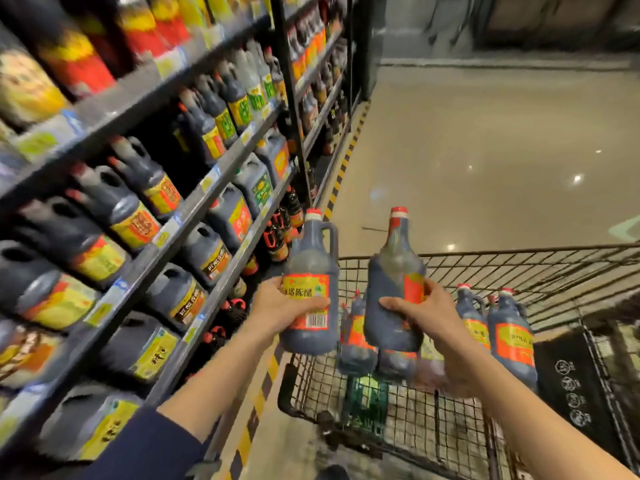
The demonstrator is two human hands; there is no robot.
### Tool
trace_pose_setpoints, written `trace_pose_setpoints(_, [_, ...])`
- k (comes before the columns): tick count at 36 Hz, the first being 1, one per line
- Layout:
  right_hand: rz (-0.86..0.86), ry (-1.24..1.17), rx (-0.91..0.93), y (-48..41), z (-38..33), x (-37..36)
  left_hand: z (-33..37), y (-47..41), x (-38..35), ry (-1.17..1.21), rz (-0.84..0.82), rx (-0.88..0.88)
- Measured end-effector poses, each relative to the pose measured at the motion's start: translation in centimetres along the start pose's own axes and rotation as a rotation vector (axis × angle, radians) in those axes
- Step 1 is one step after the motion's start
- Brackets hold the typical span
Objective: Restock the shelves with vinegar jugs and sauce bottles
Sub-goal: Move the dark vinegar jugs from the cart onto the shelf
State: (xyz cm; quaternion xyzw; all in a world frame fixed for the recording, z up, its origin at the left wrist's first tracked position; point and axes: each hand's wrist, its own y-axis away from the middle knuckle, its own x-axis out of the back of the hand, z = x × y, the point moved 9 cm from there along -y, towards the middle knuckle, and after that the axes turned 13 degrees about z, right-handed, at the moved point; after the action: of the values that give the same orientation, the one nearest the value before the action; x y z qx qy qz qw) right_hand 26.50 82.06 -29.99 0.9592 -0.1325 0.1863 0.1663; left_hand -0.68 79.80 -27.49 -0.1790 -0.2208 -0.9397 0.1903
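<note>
My left hand point(282, 304) grips a dark vinegar jug point(311, 261) with a red cap, a side handle and an orange-and-yellow label, held upright near the shelf front. My right hand point(427, 315) grips a second dark vinegar jug point(393, 268), tilted slightly, above the cart. Several more jugs of the same kind point(510, 334) stand in the wire shopping cart point(485, 265) below my hands. The shelves point(194, 209) at the left are filled with rows of dark jugs and bottles.
Large square jugs point(228, 216) line the middle and lower shelves; small red-capped bottles point(277, 233) sit low at the shelf end. A yellow-and-black strip point(341, 171) runs along the shelf base. A dark bag point(571, 375) hangs in the cart at the right. Open shiny floor lies beyond.
</note>
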Motion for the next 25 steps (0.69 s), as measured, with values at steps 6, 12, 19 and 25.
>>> trace_pose_setpoints(6, [-0.159,-0.070,0.181,5.1,-6.5,-0.9,1.7,5.6,6.8,0.084,0.199,-0.084])
trace_pose_setpoints(12, [-0.291,-0.109,0.341,10.7,-11.3,-2.3,0.9,11.4,14.0,0.183,0.412,-0.089])
trace_pose_setpoints(19, [-0.507,-0.158,0.507,18.9,-16.7,-5.1,1.5,20.8,22.4,0.183,0.658,-0.194])
trace_pose_setpoints(25, [-0.647,-0.215,0.625,27.2,-20.4,-7.8,-0.5,28.9,29.6,0.227,0.875,-0.209])
